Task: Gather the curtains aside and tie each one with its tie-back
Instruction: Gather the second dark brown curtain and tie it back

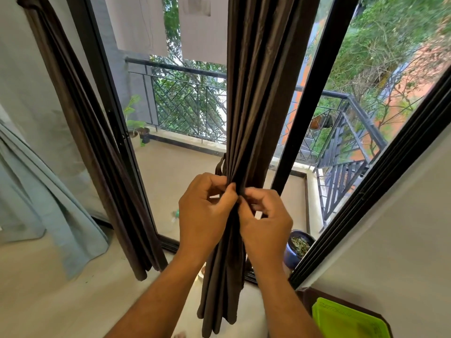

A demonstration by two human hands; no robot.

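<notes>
Both hands meet at the front of the gathered dark brown fabric curtain (246, 118), apparently to fasten its matching brown strap tie-back (219, 167). The left hand (205, 211) and right hand (266, 220) curl and pinch there. The curtain hangs bunched in narrow pleats mid-window.
</notes>
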